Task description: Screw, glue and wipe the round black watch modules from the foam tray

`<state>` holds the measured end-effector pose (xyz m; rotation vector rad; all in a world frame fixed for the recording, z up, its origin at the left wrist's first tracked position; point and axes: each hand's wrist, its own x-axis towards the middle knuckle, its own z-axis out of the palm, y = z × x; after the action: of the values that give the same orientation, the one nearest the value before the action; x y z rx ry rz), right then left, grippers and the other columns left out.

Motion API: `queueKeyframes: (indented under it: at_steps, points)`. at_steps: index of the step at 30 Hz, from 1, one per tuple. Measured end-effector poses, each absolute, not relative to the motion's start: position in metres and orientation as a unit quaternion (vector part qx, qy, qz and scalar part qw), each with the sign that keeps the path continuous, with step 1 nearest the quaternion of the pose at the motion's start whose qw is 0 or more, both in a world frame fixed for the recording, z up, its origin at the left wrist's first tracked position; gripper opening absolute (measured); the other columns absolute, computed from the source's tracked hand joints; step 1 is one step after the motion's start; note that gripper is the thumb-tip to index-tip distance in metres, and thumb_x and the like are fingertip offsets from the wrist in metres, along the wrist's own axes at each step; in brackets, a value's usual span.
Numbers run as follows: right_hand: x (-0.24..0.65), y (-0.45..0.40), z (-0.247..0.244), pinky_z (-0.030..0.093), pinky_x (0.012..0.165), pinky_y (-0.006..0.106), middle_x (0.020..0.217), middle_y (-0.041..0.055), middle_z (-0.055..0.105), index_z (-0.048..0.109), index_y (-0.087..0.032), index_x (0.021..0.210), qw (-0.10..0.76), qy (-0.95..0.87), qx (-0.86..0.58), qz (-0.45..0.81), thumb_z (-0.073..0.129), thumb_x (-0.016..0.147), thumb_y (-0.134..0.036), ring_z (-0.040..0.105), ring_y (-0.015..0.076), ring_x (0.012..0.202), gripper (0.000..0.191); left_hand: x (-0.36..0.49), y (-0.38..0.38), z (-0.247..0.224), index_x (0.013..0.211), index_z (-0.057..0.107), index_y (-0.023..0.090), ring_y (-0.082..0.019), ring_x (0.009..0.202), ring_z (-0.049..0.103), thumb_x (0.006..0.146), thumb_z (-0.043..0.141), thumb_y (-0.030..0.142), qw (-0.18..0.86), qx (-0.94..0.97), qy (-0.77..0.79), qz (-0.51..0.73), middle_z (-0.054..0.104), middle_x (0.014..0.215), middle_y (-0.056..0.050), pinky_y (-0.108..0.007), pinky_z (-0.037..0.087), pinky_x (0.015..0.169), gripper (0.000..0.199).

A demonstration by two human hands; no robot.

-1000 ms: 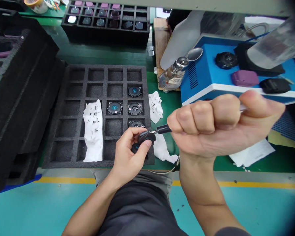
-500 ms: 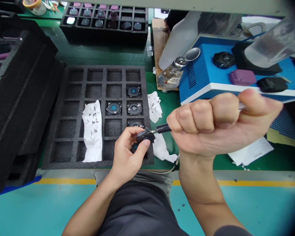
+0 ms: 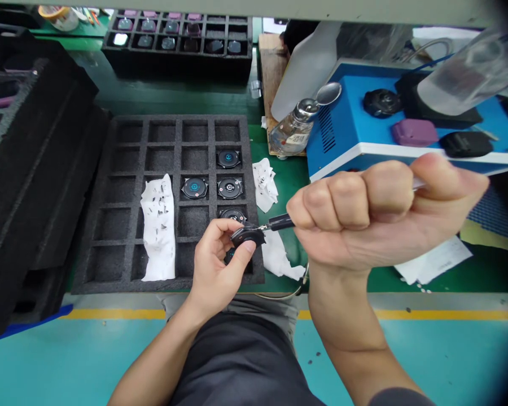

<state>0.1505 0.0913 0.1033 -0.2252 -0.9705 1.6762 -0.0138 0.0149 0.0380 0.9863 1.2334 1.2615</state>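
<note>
Slightly left-shifted watch (image 3: 246,235) in pinching left grip (image 3: 215,266), tool (image 3: 280,221) in clenched right grip (image 3: 375,217), long axis crosswise, tip (image 3: 262,228) leftward

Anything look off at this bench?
Yes: a white wipe flecked with dark bits lies across compartments of the foam tray; the crumpled wipe beside it is flecked too. Dark specks on the floor look like stray debris. Watch case in the left hand: too small to judge damage.

They wear a dark, creased top (image 3: 237,363) and grey trousers (image 3: 275,317), a short dark sleeve (image 3: 400,397) at the right arm (image 3: 342,316); both hands (image 3: 218,265) are bare.
</note>
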Motion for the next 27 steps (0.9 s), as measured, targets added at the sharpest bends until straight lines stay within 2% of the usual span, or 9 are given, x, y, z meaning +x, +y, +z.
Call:
queueKeyframes:
  at_steps: [27]
  points:
    - [0.1537, 0.0919, 0.1028, 0.025, 0.049, 0.029, 0.047, -0.0061, 0.013, 0.007, -0.022, 0.056, 0.559, -0.396, -0.077, 0.725, 0.051, 0.099, -0.037, 0.011, 0.0115, 0.044, 0.064, -0.0155, 0.0167, 0.0373, 0.1, 0.061, 0.019, -0.01, 0.078, 0.063, 0.085, 0.077, 0.022, 0.516, 0.407, 0.502, 0.562, 0.062, 0.086, 0.0, -0.019, 0.052, 0.07, 0.022]
